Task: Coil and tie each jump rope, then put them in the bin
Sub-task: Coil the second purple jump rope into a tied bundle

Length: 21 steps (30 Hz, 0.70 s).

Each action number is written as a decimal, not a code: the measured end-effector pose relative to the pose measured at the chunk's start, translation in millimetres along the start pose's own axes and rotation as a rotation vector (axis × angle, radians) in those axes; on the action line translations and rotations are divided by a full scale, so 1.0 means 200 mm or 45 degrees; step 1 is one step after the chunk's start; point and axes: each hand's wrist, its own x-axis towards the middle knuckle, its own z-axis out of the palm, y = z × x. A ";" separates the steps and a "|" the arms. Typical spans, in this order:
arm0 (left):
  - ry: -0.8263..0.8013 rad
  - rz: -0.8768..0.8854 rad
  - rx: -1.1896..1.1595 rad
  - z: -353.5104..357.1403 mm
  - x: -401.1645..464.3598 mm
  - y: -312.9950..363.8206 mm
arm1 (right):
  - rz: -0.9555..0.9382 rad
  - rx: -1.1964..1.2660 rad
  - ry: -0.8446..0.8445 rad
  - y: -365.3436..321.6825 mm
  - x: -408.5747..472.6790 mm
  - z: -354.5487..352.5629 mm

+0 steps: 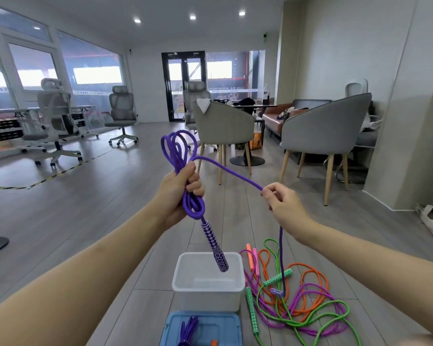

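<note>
The purple rope (183, 156) is gathered in loops at centre and clenched in the left hand (178, 193), one handle (216, 250) dangling toward six o'clock over the white bin (185, 290). The free strand is pinched by the right hand (283, 203) at three o'clock. The cord is judged soft, light and floppy; it is best gripped mid-bundle.

From my remote station I see a braided purple cord jump rope (185, 156), matt and coarse-textured, its handle (215, 248) wrapped in woven purple-and-white patterned cloth. Below sits a translucent white plastic bin (208, 293), smooth and faintly glossy, beside a blue plastic lid (225, 323). The grey wood-look plank floor (110, 196) shows a low sheen.
</note>
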 end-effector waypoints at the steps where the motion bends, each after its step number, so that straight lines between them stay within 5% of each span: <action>1: 0.009 -0.007 0.063 -0.01 -0.01 -0.02 | 0.012 0.052 0.034 -0.01 0.01 0.01; 9: -0.026 -0.067 0.393 0.05 -0.03 -0.23 | 0.063 0.415 0.030 -0.17 -0.01 0.15; 21: -0.010 -0.093 0.303 0.10 -0.02 -0.30 | -0.008 0.496 -0.116 -0.21 -0.08 0.23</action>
